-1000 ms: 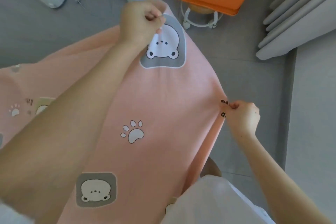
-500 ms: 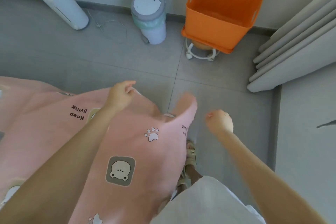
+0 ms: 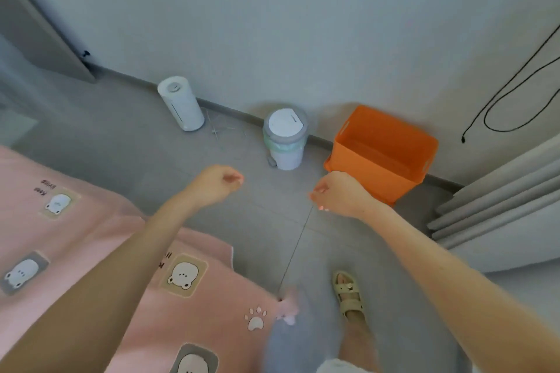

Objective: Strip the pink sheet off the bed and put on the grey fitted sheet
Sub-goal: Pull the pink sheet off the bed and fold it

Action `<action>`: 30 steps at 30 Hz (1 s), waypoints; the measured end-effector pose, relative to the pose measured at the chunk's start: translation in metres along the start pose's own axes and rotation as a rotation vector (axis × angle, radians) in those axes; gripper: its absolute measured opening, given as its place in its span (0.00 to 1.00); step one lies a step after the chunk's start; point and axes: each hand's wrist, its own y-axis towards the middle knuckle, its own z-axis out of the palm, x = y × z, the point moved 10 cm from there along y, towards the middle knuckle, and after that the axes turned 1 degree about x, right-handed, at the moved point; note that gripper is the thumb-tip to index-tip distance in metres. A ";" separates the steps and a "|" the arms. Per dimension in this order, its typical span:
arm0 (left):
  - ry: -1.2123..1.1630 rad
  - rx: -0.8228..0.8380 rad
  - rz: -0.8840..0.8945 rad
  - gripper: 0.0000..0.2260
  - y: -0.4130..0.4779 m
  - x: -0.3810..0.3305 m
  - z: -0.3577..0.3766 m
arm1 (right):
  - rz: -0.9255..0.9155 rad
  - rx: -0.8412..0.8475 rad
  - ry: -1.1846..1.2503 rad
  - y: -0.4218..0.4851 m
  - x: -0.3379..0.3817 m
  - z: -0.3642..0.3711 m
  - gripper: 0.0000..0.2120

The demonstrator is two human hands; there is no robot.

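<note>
Both hands have just let go of the pink sheet [image 3: 91, 251]: a second ago each pinched an edge and held the cloth stretched up in front of the body, and now it has dropped away to the lower left, spread in a loose heap with one corner blurred as it falls near the sandalled foot [image 3: 348, 294]. The left hand [image 3: 216, 183] hangs over the bare grey floor [image 3: 121, 136] with its fingers loosely curled and nothing in its grip; the right hand [image 3: 339, 194], well apart from it and in front of the orange bin [image 3: 385, 151], is likewise half-curled and empty. Whether the sheet has come to rest on the bed or on the floor cannot be told from this view. The stripping half of the job looks finished or close to it. The grey fitted sheet is nowhere in view, so fetching it seems the likely next step.
</note>
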 end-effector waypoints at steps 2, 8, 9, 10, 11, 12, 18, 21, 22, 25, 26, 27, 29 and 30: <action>-0.004 -0.057 0.012 0.11 0.025 -0.019 -0.033 | -0.080 0.025 -0.057 0.029 0.021 -0.037 0.14; -0.168 -0.295 -0.126 0.08 0.064 -0.021 -0.125 | -0.313 0.037 -0.175 0.126 0.088 -0.119 0.15; -0.181 -0.331 -0.165 0.09 0.066 -0.012 -0.137 | -0.356 0.045 -0.191 0.141 0.103 -0.125 0.16; -0.192 -0.366 -0.203 0.10 0.067 -0.003 -0.149 | -0.402 0.051 -0.208 0.157 0.120 -0.129 0.17; -0.203 -0.400 -0.242 0.10 0.066 0.007 -0.161 | -0.456 0.055 -0.222 0.172 0.139 -0.131 0.17; -0.210 -0.431 -0.273 0.10 0.064 0.016 -0.173 | -0.507 0.059 -0.235 0.186 0.161 -0.131 0.18; -0.291 -0.633 -0.437 0.07 0.053 0.101 -0.254 | -0.677 0.174 -0.259 0.274 0.287 -0.093 0.18; -0.342 -0.718 -0.491 0.06 0.060 0.157 -0.303 | -0.755 0.206 -0.266 0.320 0.359 -0.066 0.17; -0.367 -0.739 -0.498 0.07 0.064 0.176 -0.321 | -0.773 0.210 -0.266 0.337 0.385 -0.057 0.17; -0.413 -0.785 -0.524 0.07 0.080 0.233 -0.381 | -0.806 0.237 -0.286 0.390 0.464 -0.031 0.18; -0.413 -0.796 -0.538 0.07 0.086 0.252 -0.403 | -0.813 0.246 -0.288 0.409 0.492 -0.022 0.19; -0.404 -0.803 -0.554 0.07 0.092 0.271 -0.424 | -0.823 0.251 -0.284 0.427 0.520 -0.015 0.18; -0.399 -0.821 -0.591 0.08 0.104 0.308 -0.465 | -0.851 0.270 -0.292 0.461 0.574 0.000 0.18; -0.403 -0.825 -0.606 0.08 0.109 0.325 -0.482 | -0.864 0.286 -0.303 0.476 0.598 0.008 0.18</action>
